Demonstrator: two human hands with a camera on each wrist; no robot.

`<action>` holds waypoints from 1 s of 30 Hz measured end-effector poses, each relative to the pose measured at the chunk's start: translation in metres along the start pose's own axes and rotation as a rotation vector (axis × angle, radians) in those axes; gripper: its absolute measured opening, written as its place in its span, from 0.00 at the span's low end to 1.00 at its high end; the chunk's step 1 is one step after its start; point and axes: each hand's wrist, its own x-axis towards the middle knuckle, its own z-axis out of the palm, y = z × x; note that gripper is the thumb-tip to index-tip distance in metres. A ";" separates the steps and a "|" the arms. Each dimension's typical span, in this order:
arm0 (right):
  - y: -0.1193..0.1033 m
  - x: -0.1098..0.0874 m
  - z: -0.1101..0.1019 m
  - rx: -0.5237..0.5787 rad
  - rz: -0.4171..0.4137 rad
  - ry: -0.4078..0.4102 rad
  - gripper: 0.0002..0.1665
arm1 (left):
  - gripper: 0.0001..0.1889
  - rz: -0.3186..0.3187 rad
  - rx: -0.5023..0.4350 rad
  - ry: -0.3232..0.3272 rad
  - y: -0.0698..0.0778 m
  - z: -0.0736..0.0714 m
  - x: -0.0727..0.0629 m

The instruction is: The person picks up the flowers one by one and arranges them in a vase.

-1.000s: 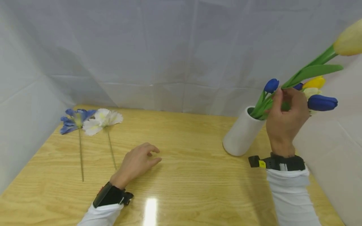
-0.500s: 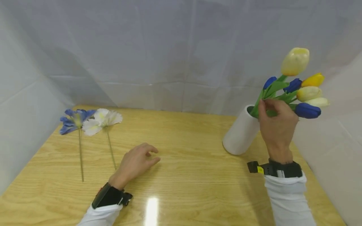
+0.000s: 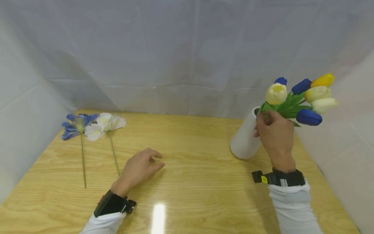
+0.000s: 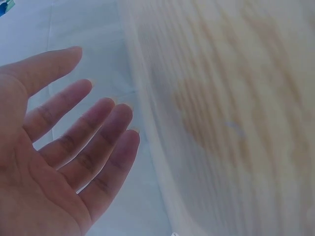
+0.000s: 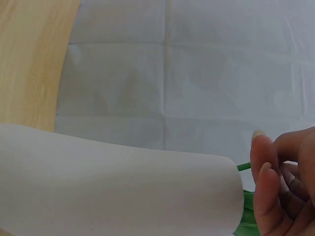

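At the mouth of the white vase [image 3: 243, 139], my right hand [image 3: 276, 135] pinches the green stem [image 5: 243, 166] of a pale yellow tulip [image 3: 276, 94]. In the right wrist view the stem runs from the fingertips into the vase opening. Several other tulips lean out to the right, among them a blue tulip [image 3: 309, 117] and a bright yellow tulip [image 3: 322, 80]. My left hand [image 3: 140, 169] holds nothing, its fingers relaxed over the table; the left wrist view shows its bare palm [image 4: 44, 196].
A blue-petalled flower [image 3: 79, 125] and a white-petalled flower [image 3: 106, 125] lie on the wooden table [image 3: 187, 201] at the left, thin stems toward the near side. Pale cloth [image 3: 163, 58] hangs behind the table and along both sides.
My right hand has moved left and down with the pale yellow tulip, whose bloom swung from far right to above the vase mouth. The left hand stays almost still.
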 end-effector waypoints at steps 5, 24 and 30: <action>0.004 -0.001 0.002 -0.025 0.020 -0.028 0.19 | 0.13 -0.002 -0.004 0.009 -0.001 0.000 0.000; 0.011 -0.005 0.011 0.053 0.094 0.018 0.18 | 0.14 -0.025 -0.017 -0.018 -0.001 -0.003 -0.002; 0.013 -0.007 0.014 0.079 0.128 -0.011 0.19 | 0.14 -0.030 -0.012 -0.012 -0.003 -0.002 -0.002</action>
